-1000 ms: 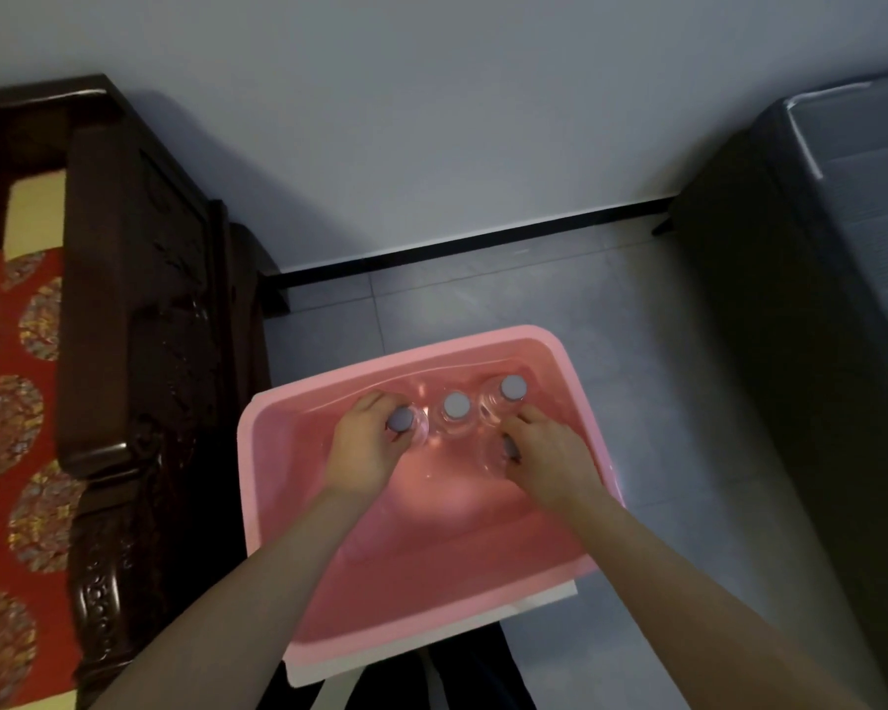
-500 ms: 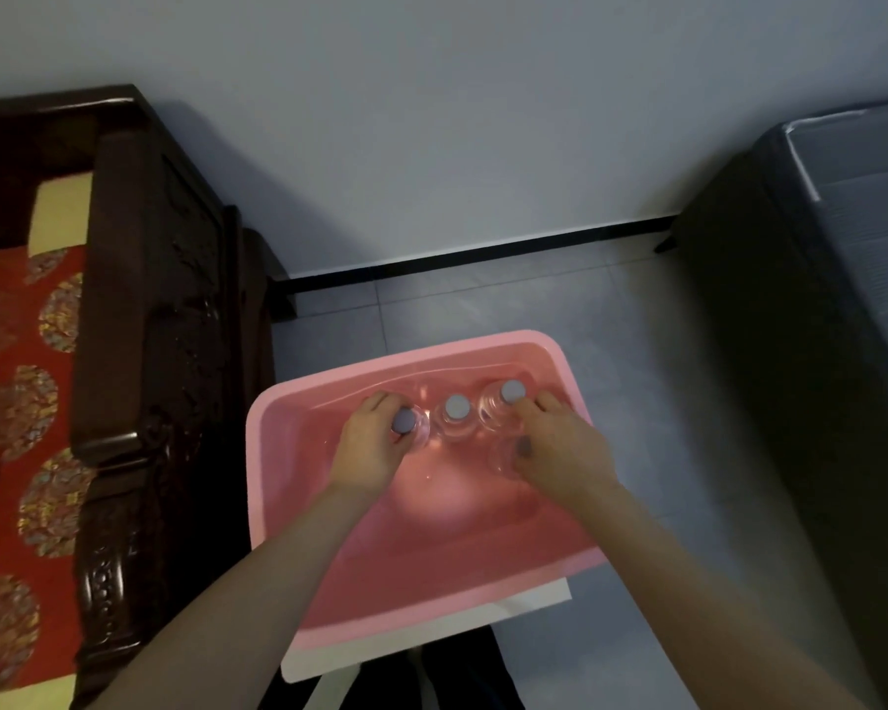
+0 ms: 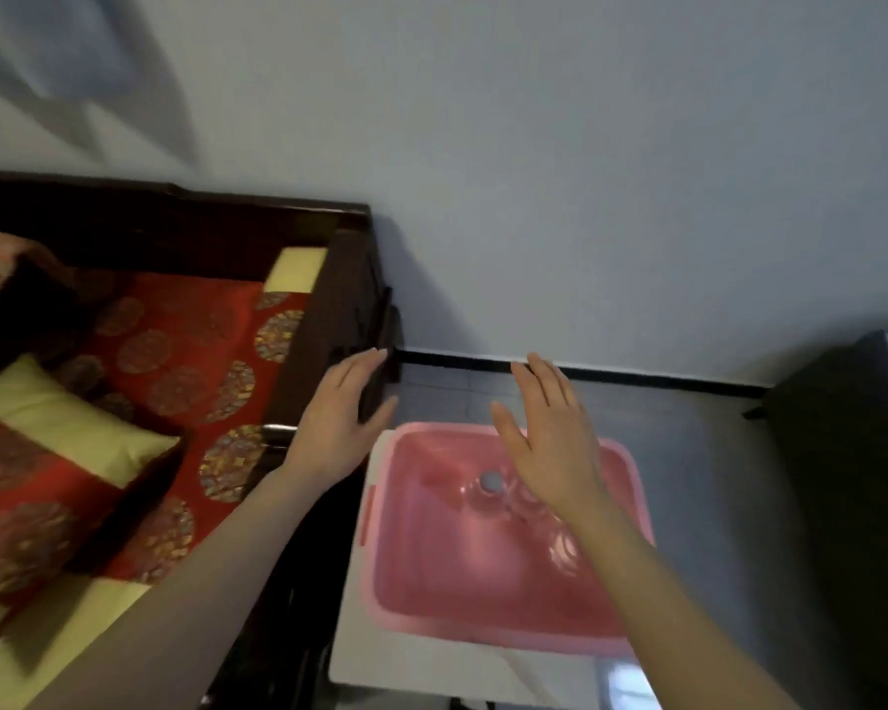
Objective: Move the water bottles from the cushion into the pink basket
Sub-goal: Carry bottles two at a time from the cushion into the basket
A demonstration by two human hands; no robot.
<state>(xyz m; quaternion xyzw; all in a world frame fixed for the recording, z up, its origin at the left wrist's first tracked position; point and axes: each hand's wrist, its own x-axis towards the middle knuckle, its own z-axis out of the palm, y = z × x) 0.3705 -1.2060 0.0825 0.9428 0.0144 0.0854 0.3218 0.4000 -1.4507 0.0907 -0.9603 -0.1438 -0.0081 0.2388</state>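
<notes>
Our left hand (image 3: 337, 427) and right hand (image 3: 549, 445) are empty with fingers spread, water bottles (image 3: 492, 482) stand in the pink basket (image 3: 447, 581) below the right, and none shows on the cushion (image 3: 175, 345) leftward, so we judge it likely finished.

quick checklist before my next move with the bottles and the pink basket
1. Left hand free: ok, fingers straight, holding nothing.
2. Right hand free: ok, open in the air over the basket.
3. Pink basket steady: ok, it sits flat on the white surface.
4. Water bottles in the basket upright: cannot tell. One grey cap faces up, but the right hand hides the rest.
5. Bottles left on the red cushion: cannot tell. None show on the part in view, but some of it lies out of frame.
</notes>
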